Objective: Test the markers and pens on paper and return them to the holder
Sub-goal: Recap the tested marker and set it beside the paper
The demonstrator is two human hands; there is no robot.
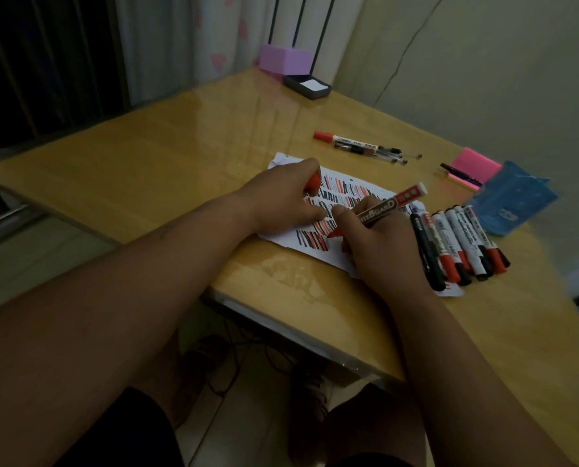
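Right hand (375, 254) grips the red marker (381, 210), tip on the stroke-filled paper (281, 238); left hand (281, 197) holds its cap (313, 183); capped markers (458, 232) beside it look unreturned.

1. The left hand (281, 197) is hiding most of a red cap (313, 183).
2. The right hand (379, 254) is covering part of its marker (387, 207) and some paper (332, 256).
3. Print on the spare markers (460, 244) is blurring beyond reading.

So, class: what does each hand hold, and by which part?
Right hand: red whiteboard marker, by the lower barrel near the tip. Left hand: a red cap.
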